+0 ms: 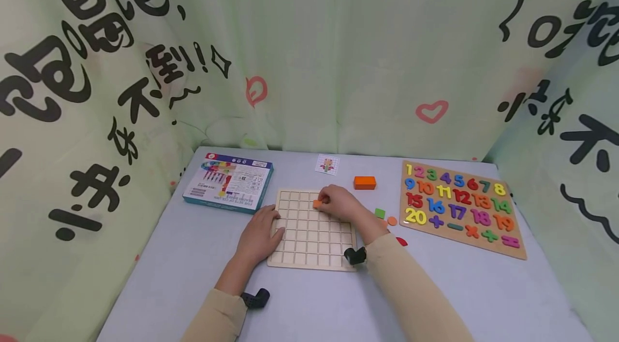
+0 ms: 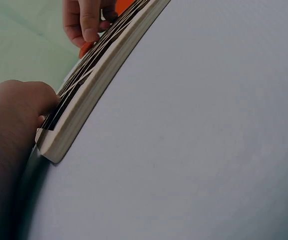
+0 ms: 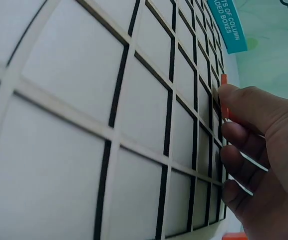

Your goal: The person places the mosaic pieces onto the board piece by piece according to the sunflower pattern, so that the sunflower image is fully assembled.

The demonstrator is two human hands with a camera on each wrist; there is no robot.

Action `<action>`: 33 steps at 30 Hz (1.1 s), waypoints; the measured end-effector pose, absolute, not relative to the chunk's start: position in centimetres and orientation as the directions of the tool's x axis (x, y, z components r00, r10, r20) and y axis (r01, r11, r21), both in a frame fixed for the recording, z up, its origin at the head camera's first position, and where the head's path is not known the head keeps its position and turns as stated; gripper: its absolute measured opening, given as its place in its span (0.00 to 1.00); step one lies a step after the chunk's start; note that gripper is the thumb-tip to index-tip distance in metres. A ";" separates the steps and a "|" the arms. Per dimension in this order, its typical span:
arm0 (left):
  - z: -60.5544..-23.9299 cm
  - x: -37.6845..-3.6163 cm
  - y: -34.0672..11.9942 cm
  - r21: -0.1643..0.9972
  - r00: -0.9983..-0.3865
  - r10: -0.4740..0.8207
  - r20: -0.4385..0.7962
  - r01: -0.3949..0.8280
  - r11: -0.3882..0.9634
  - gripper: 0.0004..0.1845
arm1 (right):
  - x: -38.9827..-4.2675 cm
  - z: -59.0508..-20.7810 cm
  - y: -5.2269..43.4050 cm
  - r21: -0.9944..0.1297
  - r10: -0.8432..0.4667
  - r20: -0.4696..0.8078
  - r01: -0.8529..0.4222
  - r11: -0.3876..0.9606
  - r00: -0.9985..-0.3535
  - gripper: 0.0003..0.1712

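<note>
A wooden grid board [image 1: 309, 261] with square compartments lies flat on the table. My left hand [image 1: 258, 234] rests along its left edge, the thumb over the rim; in the left wrist view that thumb [image 2: 39, 95] touches the board's corner area. Over the far row of compartments, my right hand [image 1: 340, 203] pinches a small orange square tile [image 1: 316, 204] between thumb and finger. The right wrist view shows the tile [image 3: 224, 80] standing on edge at the grid, partly covered by the thumb. Whether it touches the compartment floor I cannot tell.
Beyond the board lie a small pattern card [image 1: 327, 164] and an orange block [image 1: 365, 183]. A green square tile [image 1: 380, 213], an orange disc [image 1: 392, 221] and a red piece [image 1: 402, 241] lie by my right forearm. A number board [image 1: 459, 212] is right, a flat box [image 1: 229, 180] left.
</note>
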State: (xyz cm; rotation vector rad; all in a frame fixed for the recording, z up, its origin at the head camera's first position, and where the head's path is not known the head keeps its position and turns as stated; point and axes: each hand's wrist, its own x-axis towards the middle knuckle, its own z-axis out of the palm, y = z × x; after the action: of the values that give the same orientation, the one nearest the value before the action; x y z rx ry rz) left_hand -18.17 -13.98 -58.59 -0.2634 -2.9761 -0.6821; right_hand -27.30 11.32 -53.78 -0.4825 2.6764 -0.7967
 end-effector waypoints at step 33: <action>-58.9 -18.3 -13.9 0.432 -0.982 0.142 0.122 0.181 0.883 0.22 | -26.2 -53.8 11.9 -0.588 -0.381 -0.164 -0.220 0.778 -0.910 0.16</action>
State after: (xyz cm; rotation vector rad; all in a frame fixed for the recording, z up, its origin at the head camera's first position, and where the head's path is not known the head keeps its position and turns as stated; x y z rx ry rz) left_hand -18.25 -13.95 -58.90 -0.2546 -2.9638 -0.6931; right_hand -26.19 11.87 -53.82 -0.4661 2.6974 -0.8421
